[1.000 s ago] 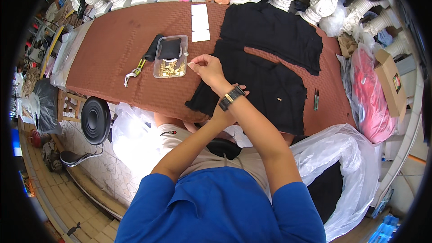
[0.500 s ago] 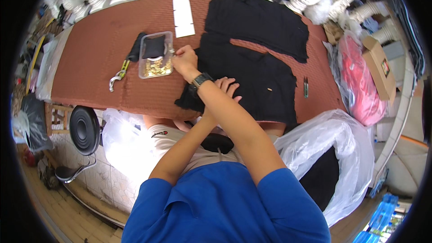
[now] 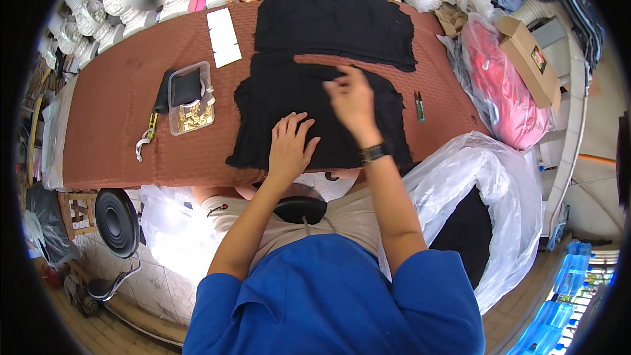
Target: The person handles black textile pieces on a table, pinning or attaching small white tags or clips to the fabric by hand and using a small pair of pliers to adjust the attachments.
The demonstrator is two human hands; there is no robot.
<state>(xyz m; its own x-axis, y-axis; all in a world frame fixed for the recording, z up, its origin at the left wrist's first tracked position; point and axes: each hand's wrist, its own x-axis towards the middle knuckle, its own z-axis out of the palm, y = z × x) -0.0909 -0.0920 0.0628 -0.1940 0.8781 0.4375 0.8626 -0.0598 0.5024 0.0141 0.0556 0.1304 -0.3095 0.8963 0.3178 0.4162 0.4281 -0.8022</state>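
My left hand (image 3: 293,144) lies with spread fingers on the near piece of black cloth (image 3: 279,89), pressing it against the table. Above the right part of this same cloth hovers my right hand (image 3: 355,104), a dark watch on its wrist. Its fingers are bent and smeared by motion, so whether they hold anything does not show. A clear plastic box (image 3: 210,108) stands to the left, with small gold-coloured metal pieces (image 3: 195,118) and a folded black item (image 3: 186,87) inside. Farther off lies a second piece of black cloth (image 3: 335,26).
A quilted brown cover (image 3: 105,118) spreads over the table. Small thread snips (image 3: 419,106) lie right of the cloth, and a notched white card (image 3: 224,37) lies behind the box. A yellow tape measure (image 3: 152,123) rests at left. Bagged pink material (image 3: 499,79) and a cardboard box (image 3: 529,62) stand at right.
My right hand has left the box's edge and swung right, over the near cloth. My arms are no longer crossed. The view has shifted, and the small gold piece on the cloth no longer shows.
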